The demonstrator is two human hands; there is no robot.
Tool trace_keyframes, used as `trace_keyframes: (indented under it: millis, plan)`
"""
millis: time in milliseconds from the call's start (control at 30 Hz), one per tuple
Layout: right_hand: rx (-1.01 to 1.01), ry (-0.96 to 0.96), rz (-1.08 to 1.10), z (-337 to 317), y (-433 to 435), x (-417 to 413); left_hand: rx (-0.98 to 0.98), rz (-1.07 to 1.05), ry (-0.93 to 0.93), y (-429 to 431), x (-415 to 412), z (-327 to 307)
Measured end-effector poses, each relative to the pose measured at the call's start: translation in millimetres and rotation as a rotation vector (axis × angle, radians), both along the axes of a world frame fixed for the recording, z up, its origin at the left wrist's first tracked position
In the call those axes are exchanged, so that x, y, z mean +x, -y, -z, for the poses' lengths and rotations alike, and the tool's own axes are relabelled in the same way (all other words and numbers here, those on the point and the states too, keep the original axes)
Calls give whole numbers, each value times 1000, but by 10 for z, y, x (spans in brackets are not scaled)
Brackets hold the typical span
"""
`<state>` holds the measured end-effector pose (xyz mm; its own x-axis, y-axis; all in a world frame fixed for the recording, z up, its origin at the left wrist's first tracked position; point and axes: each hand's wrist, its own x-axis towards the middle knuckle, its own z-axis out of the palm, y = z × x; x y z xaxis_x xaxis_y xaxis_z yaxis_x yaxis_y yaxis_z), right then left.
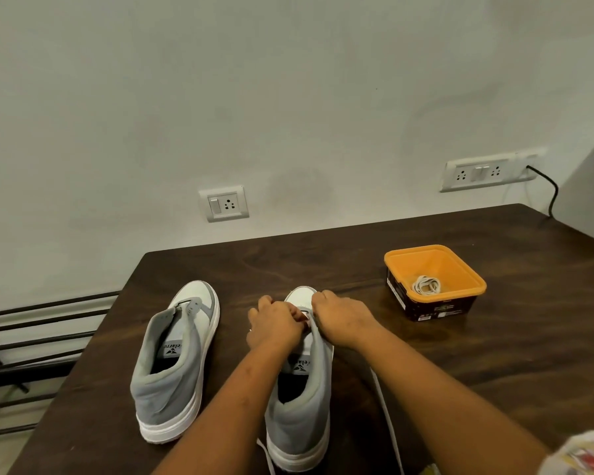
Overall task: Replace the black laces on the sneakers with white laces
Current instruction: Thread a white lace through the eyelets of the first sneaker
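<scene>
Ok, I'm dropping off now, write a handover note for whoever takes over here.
Hands: left hand and right hand are both curled at the front eyelets of the right sneaker, apparently pinching the white lace, whose ends trail on the table.
Beside it, the left sneaker shows no lace.
A spare lace lies coiled in the orange tub.
Done: no black laces in sight.
To do: finish lacing the right sneaker, then lace the left one.

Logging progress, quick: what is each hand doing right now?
Left hand: curled, apparently pinching the white flat lace at the eyelets.
Right hand: curled, gripping the grey-and-white high-top sneaker.
</scene>
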<state>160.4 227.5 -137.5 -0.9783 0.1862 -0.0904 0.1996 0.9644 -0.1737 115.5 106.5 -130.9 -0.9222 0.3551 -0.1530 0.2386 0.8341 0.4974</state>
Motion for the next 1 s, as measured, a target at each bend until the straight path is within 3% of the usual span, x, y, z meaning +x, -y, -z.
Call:
trace_keyframes:
  millis: [100, 233, 400, 533, 667, 900, 1000]
  plan:
    - [45, -15, -28, 0, 39, -1, -21, -10, -9, 8, 28, -41]
    - [-99, -63, 60, -18, -30, 2, -86, 53, -7, 12, 39, -82]
    - [-283, -149, 129, -14, -64, 14, -279, 174, -192, -58, 60, -157]
    - [-398, -141, 157, -8, -107, 6, -220, 177, -72, -41, -48, -176]
    - [-389, -140, 149, 1, -100, 14, -108, 183, 46, -37, -132, -159]
    - [-436, -164, 133, 1, -76, -1, -115, 86, -90, -170, -47, -40]
    - [-487, -172, 112, 12, -97, 4, -106, 62, -43, -176, -48, -15]
